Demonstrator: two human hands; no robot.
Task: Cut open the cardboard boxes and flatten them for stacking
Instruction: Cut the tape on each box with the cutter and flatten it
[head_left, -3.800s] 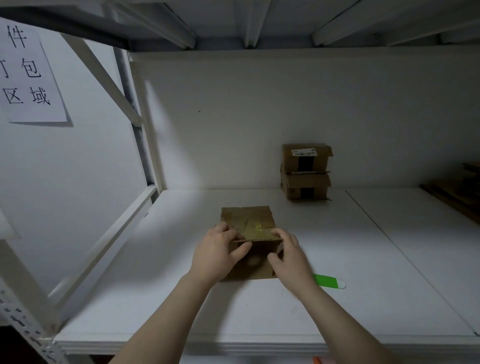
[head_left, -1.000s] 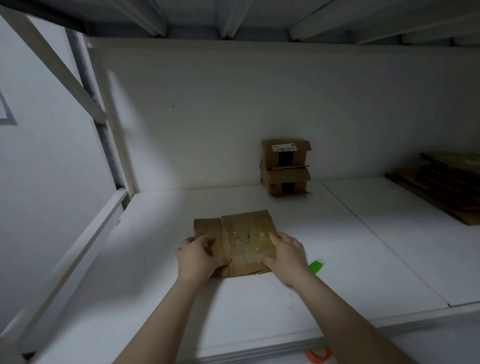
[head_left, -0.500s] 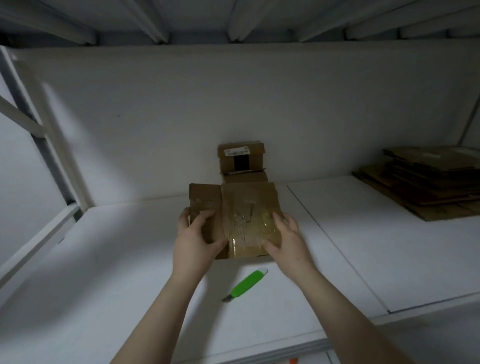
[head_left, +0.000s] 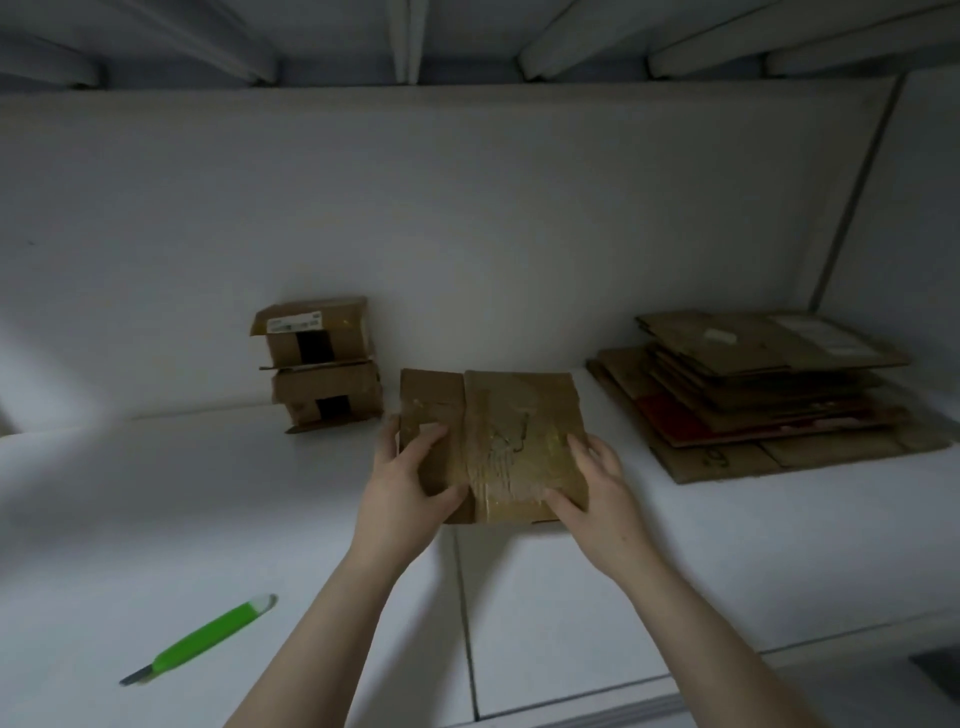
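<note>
A flattened brown cardboard box (head_left: 498, 431) with shiny tape across its face is held off the white shelf, tilted toward me. My left hand (head_left: 402, 483) grips its lower left edge, thumb on the front. My right hand (head_left: 597, 491) grips its lower right corner, thumb on the front. A stack of flattened cardboard (head_left: 769, 389) lies at the right rear. Two small boxes (head_left: 319, 361), one on top of the other, stand against the back wall. A green utility knife (head_left: 205, 636) with its blade out lies at the lower left.
The white shelf (head_left: 156, 519) has a seam running front to back below the held box. A white back wall closes the rear, and the ribbed underside of the shelf above hangs overhead. A slanted frame post (head_left: 852, 202) stands at the right.
Both hands lifted the flattened box off the shelf and carried it to the right, toward the cardboard stack. The knife stayed on the shelf and now lies far to the left.
</note>
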